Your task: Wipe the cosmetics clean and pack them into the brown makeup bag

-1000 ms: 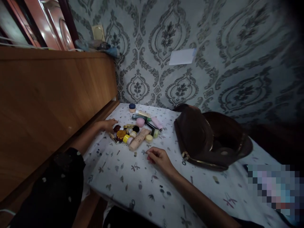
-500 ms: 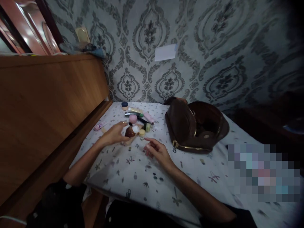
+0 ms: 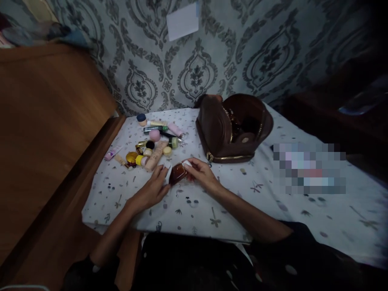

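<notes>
A brown, see-through bottle (image 3: 178, 173) lies tilted between my two hands, over the near part of the cloth. My left hand (image 3: 153, 189) is closed on its left end, where a white patch shows by the fingers. The fingers of my right hand (image 3: 201, 174) close round the white cap at the other end. Just beyond my left hand are a beige tube (image 3: 155, 156), a small yellow-lidded jar (image 3: 167, 151) and a yellow-capped bottle (image 3: 140, 160). A pink jar (image 3: 154, 135) and a green jar (image 3: 173, 142) stand farther back.
An unzipped brown bag (image 3: 216, 133) stands right of the cosmetics, dark items inside it. A navy-lidded jar (image 3: 141, 119) is at the back left. A wooden cabinet (image 3: 51, 133) borders the left side. Patterned wallpaper (image 3: 197, 72) rises behind. A blurred-out patch (image 3: 309, 169) lies at right.
My left hand has brought the brown bottle from among the cosmetics toward me, and my right hand has taken hold of its cap. The view has shifted right and down.
</notes>
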Action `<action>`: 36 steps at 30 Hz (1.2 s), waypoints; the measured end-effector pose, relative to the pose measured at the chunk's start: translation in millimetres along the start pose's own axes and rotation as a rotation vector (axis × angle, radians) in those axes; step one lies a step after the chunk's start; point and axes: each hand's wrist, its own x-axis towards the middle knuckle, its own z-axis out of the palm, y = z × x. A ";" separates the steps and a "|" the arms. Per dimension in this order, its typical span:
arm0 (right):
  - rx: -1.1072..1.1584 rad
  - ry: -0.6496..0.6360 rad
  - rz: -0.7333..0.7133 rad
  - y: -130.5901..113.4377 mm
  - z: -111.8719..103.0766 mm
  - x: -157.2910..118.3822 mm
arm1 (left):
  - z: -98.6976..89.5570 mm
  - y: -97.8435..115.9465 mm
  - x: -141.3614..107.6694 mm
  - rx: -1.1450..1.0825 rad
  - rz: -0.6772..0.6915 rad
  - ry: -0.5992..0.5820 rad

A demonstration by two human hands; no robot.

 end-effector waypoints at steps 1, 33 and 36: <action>0.003 -0.004 0.005 -1.4 0.0 0.0 | 0.6 -4.0 -3.8 0.011 0.001 0.014; 0.013 -0.033 -0.006 -6.0 -3.3 -3.7 | 2.1 21.2 30.6 0.130 0.053 0.030; 0.006 -0.030 -0.003 -6.7 -2.4 -3.6 | -5.4 20.3 26.1 0.051 0.030 0.000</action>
